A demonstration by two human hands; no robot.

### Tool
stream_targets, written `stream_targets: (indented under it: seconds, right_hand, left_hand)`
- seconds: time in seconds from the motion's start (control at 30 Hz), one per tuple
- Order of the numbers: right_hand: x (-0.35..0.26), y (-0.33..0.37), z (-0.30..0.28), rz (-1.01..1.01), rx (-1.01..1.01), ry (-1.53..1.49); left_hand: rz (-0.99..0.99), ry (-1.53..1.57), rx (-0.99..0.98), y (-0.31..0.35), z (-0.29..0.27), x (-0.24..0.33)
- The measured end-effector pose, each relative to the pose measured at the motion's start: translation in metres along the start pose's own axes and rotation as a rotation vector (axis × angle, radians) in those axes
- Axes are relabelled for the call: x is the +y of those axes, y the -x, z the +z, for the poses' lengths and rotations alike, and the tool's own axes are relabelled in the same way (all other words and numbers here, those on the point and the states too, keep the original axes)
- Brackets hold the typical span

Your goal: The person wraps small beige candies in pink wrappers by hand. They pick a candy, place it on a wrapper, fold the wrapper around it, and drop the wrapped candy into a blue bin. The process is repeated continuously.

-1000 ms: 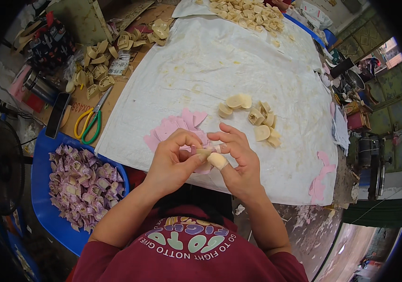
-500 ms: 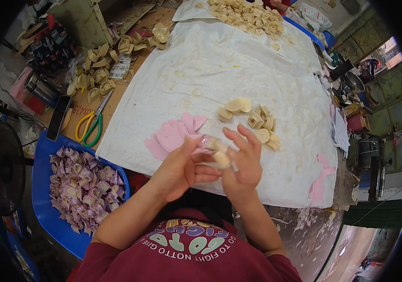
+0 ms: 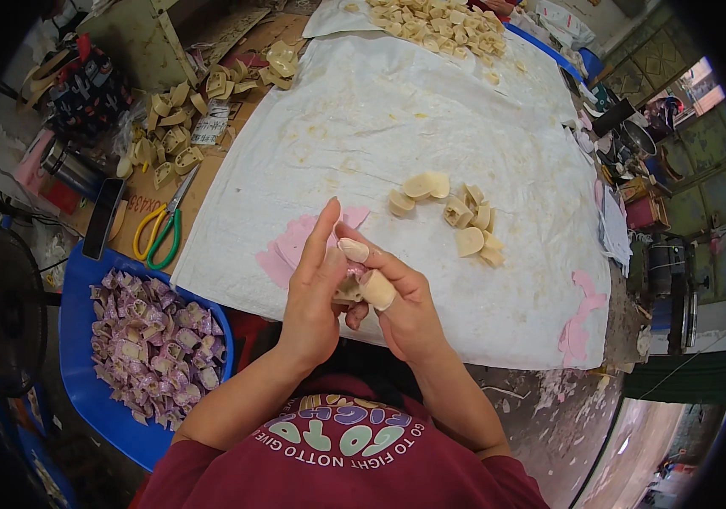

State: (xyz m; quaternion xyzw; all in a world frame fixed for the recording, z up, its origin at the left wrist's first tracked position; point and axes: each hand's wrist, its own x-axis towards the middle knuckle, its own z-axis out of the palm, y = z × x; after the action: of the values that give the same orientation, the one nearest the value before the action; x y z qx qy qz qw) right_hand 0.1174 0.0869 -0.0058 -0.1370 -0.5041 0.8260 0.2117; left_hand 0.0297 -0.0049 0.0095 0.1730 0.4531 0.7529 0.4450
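Close above the table's near edge, both hands meet around a small hollow beige block [image 3: 348, 293] with glittery pink-purple covering on part of it. My left hand [image 3: 312, 310] cups it from the left, thumb against it and the fingers pointing up. From the other side my right hand [image 3: 410, 318] pinches it; pale covers show on the index fingertip [image 3: 353, 249] and the thumb tip [image 3: 377, 290]. Fingers hide much of the block. Just behind the left hand, flat pink cut pieces [image 3: 276, 259] lie in a fanned stack. Loose beige blocks [image 3: 470, 241] sit to the right.
A blue tub [image 3: 75, 360] at lower left holds many glittery purple-covered blocks [image 3: 151, 348]. Scissors [image 3: 159, 231] and a phone [image 3: 103, 216] lie left of the white sheet [image 3: 363, 127]. More beige blocks [image 3: 439, 30] are heaped at the far end. Pink scraps [image 3: 579, 318] lie at right.
My hands have drawn closer together and shifted slightly left with the block. The right fingers, spread before, have curled in around it.
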Motion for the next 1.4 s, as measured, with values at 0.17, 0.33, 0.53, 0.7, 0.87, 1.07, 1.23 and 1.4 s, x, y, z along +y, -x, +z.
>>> stream_targets:
  seconds: [0.17,0.33,0.53,0.7,0.87,1.07,1.23,1.4]
  right_hand:
    - [0.021,-0.005,-0.005,-0.232,0.087,0.323]
    - [0.001,-0.007,-0.011,-0.028,-0.021,0.246]
    - [0.008,-0.008,-0.022,-0.413,-0.069,0.682]
    - [-0.007,-0.002,-0.013,-0.126,-0.012,0.383]
    - [-0.006,-0.003,-0.027,-0.135,-0.129,0.142]
    - [-0.004,-0.002,-0.023,-0.078,-0.062,0.103]
    - [-0.012,0.005,-0.040,0.231,0.200,-0.137]
    - [-0.024,0.006,-0.040,0.230,0.130,0.158]
  left_hand:
    - [0.038,-0.152,-0.021,-0.007,-0.003,-0.003]
    - [-0.073,0.115,-0.008,-0.009,-0.003,0.002]
    - [-0.124,0.109,-0.215,-0.018,-0.017,0.003]
    - [-0.130,0.115,-0.259,-0.011,-0.017,0.000]
    - [-0.193,0.318,-0.335,-0.008,-0.015,0.009]
    - [0.042,0.078,-0.338,-0.008,-0.012,0.005]
    - [0.613,-1.062,-0.466,-0.023,-0.026,0.020]
    - [0.751,-1.234,-0.510,-0.023,-0.028,0.017]
